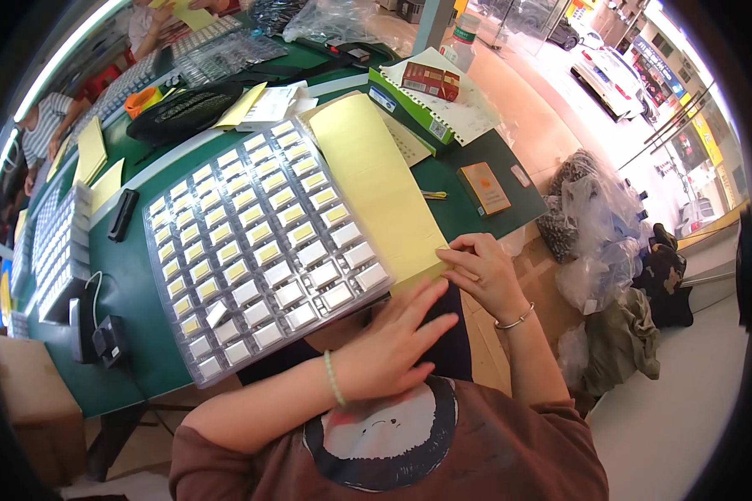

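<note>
The left hand, at six o'clock, is slightly blurred, and whether its fingers touch the yellow paper is hard to tell. The dark rim cuts off a cardboard box at eight. A striped co-worker at ten is blurred; the top edge crops another person at eleven. Plastic bags at three veil their contents.

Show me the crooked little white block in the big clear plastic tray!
On the dark green table, find the large clear plastic tray. Toward its lower-left corner lies the little white rectangular block. It's turned sharply askew, while its neighbours roughly follow the rows.
</note>
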Action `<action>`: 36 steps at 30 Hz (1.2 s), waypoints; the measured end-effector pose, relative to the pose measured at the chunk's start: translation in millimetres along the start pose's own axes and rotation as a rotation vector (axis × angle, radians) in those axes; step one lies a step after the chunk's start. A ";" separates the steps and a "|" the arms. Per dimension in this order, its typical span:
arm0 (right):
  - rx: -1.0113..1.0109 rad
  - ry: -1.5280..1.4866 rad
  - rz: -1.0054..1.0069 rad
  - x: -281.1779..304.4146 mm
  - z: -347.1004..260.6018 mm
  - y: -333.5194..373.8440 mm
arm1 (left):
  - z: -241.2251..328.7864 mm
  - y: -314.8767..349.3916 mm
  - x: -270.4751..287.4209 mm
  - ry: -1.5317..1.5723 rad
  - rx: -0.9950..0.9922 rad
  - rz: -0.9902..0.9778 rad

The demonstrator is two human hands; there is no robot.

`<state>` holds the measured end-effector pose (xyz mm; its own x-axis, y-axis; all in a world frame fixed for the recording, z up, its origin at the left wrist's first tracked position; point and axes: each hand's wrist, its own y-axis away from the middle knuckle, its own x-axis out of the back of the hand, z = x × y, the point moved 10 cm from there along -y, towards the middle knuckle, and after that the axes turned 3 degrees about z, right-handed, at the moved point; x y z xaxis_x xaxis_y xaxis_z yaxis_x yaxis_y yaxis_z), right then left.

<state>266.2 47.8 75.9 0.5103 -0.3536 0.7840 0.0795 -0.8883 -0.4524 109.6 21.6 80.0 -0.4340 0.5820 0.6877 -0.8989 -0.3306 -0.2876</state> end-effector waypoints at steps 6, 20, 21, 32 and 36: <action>0.240 0.133 0.128 -4.3 -14.5 17.1 | -23.2 -5.7 -27.7 -0.231 0.096 0.007; 0.162 0.017 0.248 -2.1 -15.4 33.2 | -28.2 -10.6 -33.3 -0.278 0.167 0.029; 0.105 -0.059 0.262 -3.1 -10.1 33.9 | -28.6 -10.7 -33.5 -0.270 0.170 0.023; -0.429 -0.684 0.380 15.0 15.6 56.1 | 1.2 -2.2 -6.1 0.011 -0.012 0.160; -0.358 -0.973 0.190 10.0 -38.9 21.0 | 37.7 44.8 68.5 0.186 -0.084 0.193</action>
<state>239.7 14.3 90.8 0.9676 -0.2496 -0.0372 -0.2507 -0.9338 -0.2554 41.9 18.7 139.4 -0.5945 0.6431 0.4826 -0.7968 -0.3904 -0.4613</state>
